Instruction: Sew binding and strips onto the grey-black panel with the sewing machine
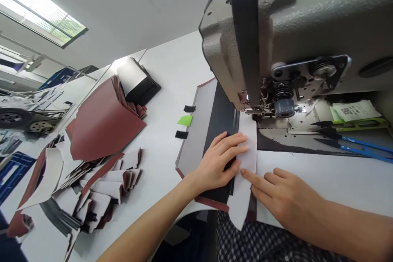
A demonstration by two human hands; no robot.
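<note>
My left hand [219,159] lies flat with fingers stretched out, pressing a white strip of material [247,147] and a black piece [222,118] onto the table. My right hand [279,194] rests beside it, fingers extended, its fingertips on the strip's edge. The strip runs up under the presser foot [250,108] of a grey sewing machine [294,28]. A larger grey panel with a dark red edge [196,131] lies beneath the black piece.
A stack of dark red leather pieces [104,120] and several cut white and red scraps [98,188] lie at left. Small black and green tabs [185,120] sit mid-table. Green and blue snips [353,131] lie at right behind the needle.
</note>
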